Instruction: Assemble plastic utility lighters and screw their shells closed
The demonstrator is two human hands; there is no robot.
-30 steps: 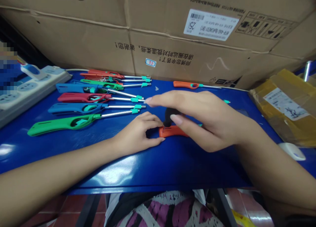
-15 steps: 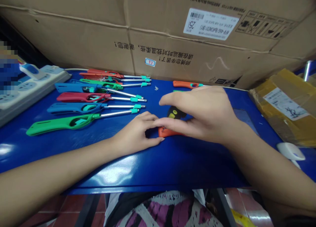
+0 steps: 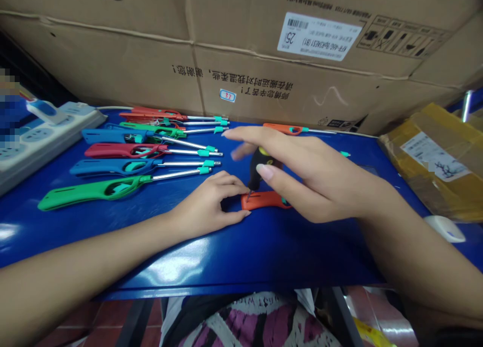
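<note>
An orange utility lighter [image 3: 266,200] lies flat on the blue table, its far part hidden under my right hand. My left hand [image 3: 215,201] pinches the left end of its handle between thumb and fingers. My right hand [image 3: 313,176] holds a short screwdriver [image 3: 256,173] with a black and yellow grip, thumb at the near side and fingers at the far side. The screwdriver stands nearly upright, slightly tilted, its thin tip at the handle's left end. Whether the tip sits in a screw is too small to tell.
Several red, green and blue lighters [image 3: 109,188] lie in a row on the left. Another orange lighter [image 3: 283,129] rests at the back. A power strip [image 3: 56,123] stands far left, a taped box [image 3: 433,160] and white object [image 3: 445,228] right. A large carton [image 3: 151,60] walls the back.
My right hand's thumb has lifted off the left end of the lighter, and its fingers have shifted around the screwdriver, which now shows more upright. My left hand has stayed in place.
</note>
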